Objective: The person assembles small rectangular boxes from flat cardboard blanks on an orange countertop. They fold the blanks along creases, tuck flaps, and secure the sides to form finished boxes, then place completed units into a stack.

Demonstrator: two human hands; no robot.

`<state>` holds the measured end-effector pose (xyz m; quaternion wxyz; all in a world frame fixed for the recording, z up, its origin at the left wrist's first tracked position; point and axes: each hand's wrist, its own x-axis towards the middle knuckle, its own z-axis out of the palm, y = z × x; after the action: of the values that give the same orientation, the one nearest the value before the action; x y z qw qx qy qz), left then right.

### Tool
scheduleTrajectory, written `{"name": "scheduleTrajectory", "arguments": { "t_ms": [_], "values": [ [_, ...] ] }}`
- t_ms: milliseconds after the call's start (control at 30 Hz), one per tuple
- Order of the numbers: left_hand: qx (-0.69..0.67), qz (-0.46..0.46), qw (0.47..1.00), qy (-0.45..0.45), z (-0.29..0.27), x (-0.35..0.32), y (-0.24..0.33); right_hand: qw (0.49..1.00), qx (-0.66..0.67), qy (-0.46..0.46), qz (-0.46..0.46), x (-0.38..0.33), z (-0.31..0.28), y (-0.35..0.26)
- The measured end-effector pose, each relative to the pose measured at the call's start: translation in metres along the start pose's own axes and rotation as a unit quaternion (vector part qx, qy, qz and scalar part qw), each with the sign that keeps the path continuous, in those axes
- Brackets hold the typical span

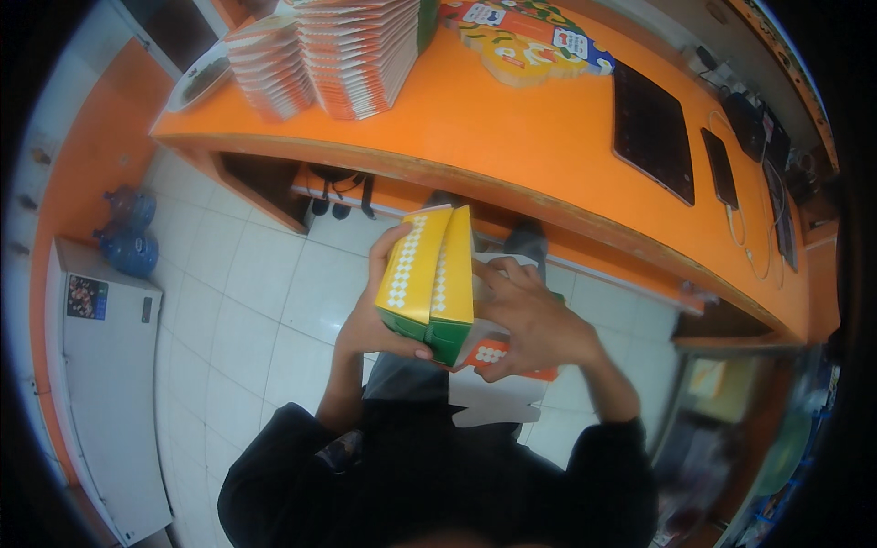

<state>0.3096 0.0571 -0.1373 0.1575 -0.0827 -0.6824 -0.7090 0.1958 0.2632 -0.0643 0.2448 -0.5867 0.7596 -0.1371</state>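
A yellow and green carton [411, 269] with white checkered bands is held over my lap, in front of the counter. My left hand [370, 306] wraps its left side, thumb along the green lower end and fingers behind the upper edge. My right hand [539, 315] grips the right side, its fingers bent against the white inner cardboard. Below that hand an orange panel [487, 353] with white dots shows, and a white flap [493, 393] hangs down. Two yellow panels stand side by side with a narrow gap; whether they belong to one carton or two, I cannot tell.
The orange counter [512, 119] carries stacks of folded cartons [352, 59], a bowl [203, 78], colourful cut-out cards [530, 46], a tablet [650, 132] and a phone [719, 169] on a cable. Blue water bottles [128, 247] and a white freezer [110, 393] stand left.
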Motion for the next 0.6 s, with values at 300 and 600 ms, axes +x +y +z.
{"name": "scheduleTrajectory", "arguments": {
  "t_ms": [300,600],
  "values": [
    [0.140,-0.006,0.989,-0.051,0.006,0.004,0.009,0.999,-0.024,0.004,0.029,0.001,0.000,0.002],
    [0.095,0.009,0.995,-0.038,0.007,0.000,0.000,0.997,0.073,0.034,-0.018,0.004,0.016,0.009]
  ]
}}
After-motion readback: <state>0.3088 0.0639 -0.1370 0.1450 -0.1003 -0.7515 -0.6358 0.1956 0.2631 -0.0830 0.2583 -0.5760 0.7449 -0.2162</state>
